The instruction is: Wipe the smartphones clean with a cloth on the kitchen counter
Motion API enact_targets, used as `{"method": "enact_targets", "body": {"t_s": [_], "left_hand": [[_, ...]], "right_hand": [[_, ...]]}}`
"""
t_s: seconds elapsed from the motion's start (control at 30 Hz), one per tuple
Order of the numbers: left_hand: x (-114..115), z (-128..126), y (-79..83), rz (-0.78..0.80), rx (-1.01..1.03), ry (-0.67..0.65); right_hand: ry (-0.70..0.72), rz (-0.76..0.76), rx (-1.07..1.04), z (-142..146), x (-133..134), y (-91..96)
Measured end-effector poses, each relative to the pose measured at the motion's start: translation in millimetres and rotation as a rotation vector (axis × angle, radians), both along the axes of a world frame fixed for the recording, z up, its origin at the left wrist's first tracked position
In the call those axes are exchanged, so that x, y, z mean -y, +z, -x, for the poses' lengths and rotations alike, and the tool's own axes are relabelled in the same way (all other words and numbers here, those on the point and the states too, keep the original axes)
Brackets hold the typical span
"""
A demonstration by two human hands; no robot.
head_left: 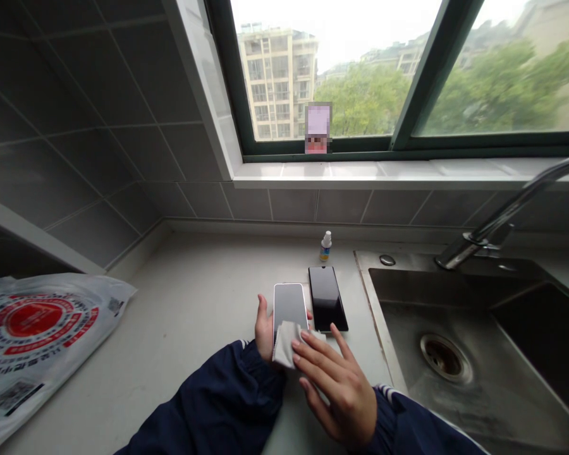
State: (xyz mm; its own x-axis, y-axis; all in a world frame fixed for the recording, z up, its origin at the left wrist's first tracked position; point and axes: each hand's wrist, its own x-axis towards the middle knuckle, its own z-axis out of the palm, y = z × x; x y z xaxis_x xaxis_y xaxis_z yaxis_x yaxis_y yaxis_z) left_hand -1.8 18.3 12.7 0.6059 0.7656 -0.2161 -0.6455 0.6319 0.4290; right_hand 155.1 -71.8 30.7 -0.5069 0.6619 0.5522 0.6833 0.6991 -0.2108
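A smartphone with a pale frame and dark screen (289, 303) lies face up in my left hand (264, 332), whose thumb is along the left edge and fingertips show at the right edge. Over the phone's lower end is a light grey cloth (284, 347). My right hand (339, 385) presses the cloth down with its fingers stretched and thumb apart; part of the cloth shows beyond the fingers. Just right of the phone, a black tablet or large phone (328, 300) rests flat on the counter. Behind it stands a small spray bottle (325, 246) with a white cap.
The pale countertop (194, 303) runs to a grey tiled wall below a window. On the right is a steel sink (408, 335) with a chrome faucet (488, 227) arching over it. A white printed plastic bag (90, 291) sits at the far left.
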Motion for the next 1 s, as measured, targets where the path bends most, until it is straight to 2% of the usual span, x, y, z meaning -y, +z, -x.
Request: {"method": "enact_targets", "body": {"t_s": [0.2,0.4,0.5,0.7,0.83,1.0], "left_hand": [[1.3,-2.9,-0.6,0.001,-0.009,-0.072],[1.9,-4.2,-2.1,-0.055,-0.072,-0.084],[3.1,-5.1,-3.6,-0.060,-0.050,-0.114],[18.6,-11.9,-4.4,0.032,-0.041,-0.002],[23.4,-11.9,-11.0,0.081,-0.002,-0.057],[18.1,-12.8,-16.3,-0.057,0.080,-0.119]], "right_hand": [[0.039,0.075,0.087,11.9,6.3,-4.2],[0.048,0.094,0.106,20.4,10.4,-10.9],[0.015,0.096,0.105,19.9,10.3,-9.7],[-0.037,0.064,0.164,11.5,4.7,-7.2],[-0.107,0.052,0.175,6.7,0.2,-11.9],[-0.181,0.040,0.126,1.9,-5.9,-18.4]]}}
